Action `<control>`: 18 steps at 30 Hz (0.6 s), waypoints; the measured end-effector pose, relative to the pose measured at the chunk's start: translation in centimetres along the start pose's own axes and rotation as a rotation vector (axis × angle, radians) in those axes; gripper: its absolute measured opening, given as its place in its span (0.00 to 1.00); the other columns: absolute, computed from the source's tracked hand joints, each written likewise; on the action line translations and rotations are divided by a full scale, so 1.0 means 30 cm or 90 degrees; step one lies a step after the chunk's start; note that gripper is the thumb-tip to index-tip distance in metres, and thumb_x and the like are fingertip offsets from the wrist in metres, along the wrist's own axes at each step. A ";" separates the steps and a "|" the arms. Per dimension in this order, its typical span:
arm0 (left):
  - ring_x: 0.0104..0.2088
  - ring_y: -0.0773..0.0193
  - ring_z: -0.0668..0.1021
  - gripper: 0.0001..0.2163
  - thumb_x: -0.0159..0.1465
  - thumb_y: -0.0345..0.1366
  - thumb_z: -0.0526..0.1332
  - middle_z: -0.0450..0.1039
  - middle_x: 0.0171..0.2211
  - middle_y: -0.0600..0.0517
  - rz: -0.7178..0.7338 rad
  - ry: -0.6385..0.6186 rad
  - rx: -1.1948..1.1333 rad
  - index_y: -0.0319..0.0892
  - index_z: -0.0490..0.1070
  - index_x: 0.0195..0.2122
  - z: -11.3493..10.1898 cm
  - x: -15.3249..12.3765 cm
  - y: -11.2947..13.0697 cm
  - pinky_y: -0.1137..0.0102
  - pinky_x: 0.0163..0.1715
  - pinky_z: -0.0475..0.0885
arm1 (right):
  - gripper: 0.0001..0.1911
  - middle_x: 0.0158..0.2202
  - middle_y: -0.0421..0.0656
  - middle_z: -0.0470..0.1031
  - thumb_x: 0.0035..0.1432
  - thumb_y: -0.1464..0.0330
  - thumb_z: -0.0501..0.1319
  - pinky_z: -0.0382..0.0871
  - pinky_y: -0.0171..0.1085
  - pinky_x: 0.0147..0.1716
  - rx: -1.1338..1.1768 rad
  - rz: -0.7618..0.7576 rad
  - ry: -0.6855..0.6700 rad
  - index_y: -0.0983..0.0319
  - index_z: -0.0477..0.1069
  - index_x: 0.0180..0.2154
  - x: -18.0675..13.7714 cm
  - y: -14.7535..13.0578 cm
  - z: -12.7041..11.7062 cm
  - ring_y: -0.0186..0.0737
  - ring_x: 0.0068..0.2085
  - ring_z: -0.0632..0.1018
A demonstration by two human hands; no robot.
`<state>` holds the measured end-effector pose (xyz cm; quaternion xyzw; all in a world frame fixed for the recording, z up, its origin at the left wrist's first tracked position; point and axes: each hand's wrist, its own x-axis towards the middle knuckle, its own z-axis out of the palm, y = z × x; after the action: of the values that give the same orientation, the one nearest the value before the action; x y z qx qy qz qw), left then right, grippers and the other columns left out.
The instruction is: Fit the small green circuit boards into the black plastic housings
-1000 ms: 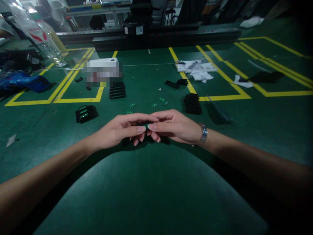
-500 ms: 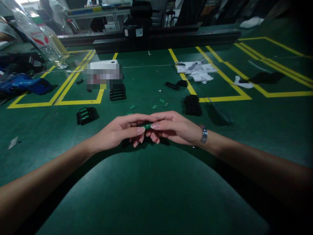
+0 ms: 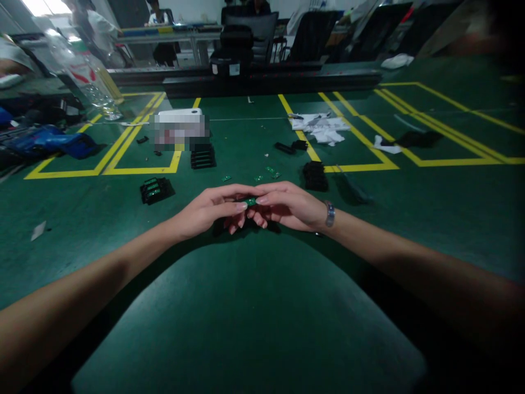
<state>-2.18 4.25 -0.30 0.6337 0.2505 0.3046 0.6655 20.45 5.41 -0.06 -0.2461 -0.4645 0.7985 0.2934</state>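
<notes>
Both hands meet over the green tabletop, their fingertips touching. A small green circuit board (image 3: 251, 202) shows between the two thumbs. My left hand (image 3: 213, 208) is closed on its left end, and my right hand (image 3: 289, 205) grips the right end. Something dark lies behind the board, mostly hidden by the fingers. Just beyond the hands lie several loose green circuit boards (image 3: 258, 178). To the left sits a group of black plastic housings (image 3: 153, 190) with green boards in them. On the right, beyond my wrist, is a stack of black housings (image 3: 315, 175).
Further off are another black stack (image 3: 202, 156), a white case (image 3: 180, 117), loose black parts (image 3: 284, 148) and crumpled white paper (image 3: 322, 126). At left stand a plastic bottle (image 3: 92, 82) and a blue tool (image 3: 65, 141). A dark rail (image 3: 270, 85) crosses the back. People sit beyond.
The camera view has tilted up and shifted slightly, showing more of the room. Both hands keep hold of the circuit board, with their grip nearly the same.
</notes>
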 end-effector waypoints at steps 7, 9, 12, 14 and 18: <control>0.29 0.66 0.76 0.19 0.68 0.38 0.63 0.74 0.32 0.50 -0.003 0.000 -0.031 0.45 0.71 0.60 -0.008 0.002 -0.010 0.74 0.25 0.67 | 0.13 0.34 0.50 0.82 0.56 0.71 0.70 0.76 0.32 0.31 -0.014 0.011 0.009 0.71 0.77 0.43 0.007 0.000 0.001 0.35 0.30 0.81; 0.29 0.66 0.76 0.18 0.67 0.37 0.63 0.74 0.33 0.49 -0.005 -0.006 -0.051 0.45 0.72 0.59 -0.010 0.002 -0.009 0.74 0.25 0.66 | 0.14 0.34 0.50 0.82 0.56 0.70 0.71 0.75 0.32 0.30 -0.024 0.011 0.014 0.70 0.77 0.43 0.005 0.000 0.004 0.35 0.30 0.81; 0.29 0.66 0.76 0.19 0.67 0.37 0.63 0.75 0.33 0.49 -0.010 -0.011 -0.072 0.43 0.73 0.58 -0.014 0.001 -0.007 0.73 0.25 0.66 | 0.14 0.36 0.50 0.83 0.57 0.68 0.71 0.75 0.31 0.29 -0.038 0.013 0.015 0.70 0.77 0.43 0.002 -0.002 0.008 0.34 0.30 0.81; 0.28 0.66 0.76 0.19 0.67 0.37 0.63 0.75 0.32 0.49 -0.012 -0.018 -0.079 0.43 0.72 0.59 -0.019 0.001 -0.005 0.73 0.26 0.67 | 0.14 0.35 0.50 0.82 0.56 0.67 0.72 0.75 0.31 0.29 -0.045 0.014 0.012 0.70 0.78 0.41 0.002 -0.003 0.008 0.34 0.30 0.81; 0.26 0.68 0.76 0.19 0.68 0.37 0.62 0.75 0.31 0.49 -0.021 -0.034 -0.085 0.41 0.71 0.60 -0.029 0.001 -0.004 0.73 0.26 0.66 | 0.11 0.36 0.48 0.82 0.58 0.67 0.71 0.77 0.30 0.31 -0.033 0.015 -0.014 0.69 0.78 0.39 0.010 -0.002 -0.003 0.32 0.30 0.82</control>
<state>-2.77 4.89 -0.47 0.5918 0.2222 0.2926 0.7175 20.33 5.69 -0.09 -0.2506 -0.4853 0.7922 0.2722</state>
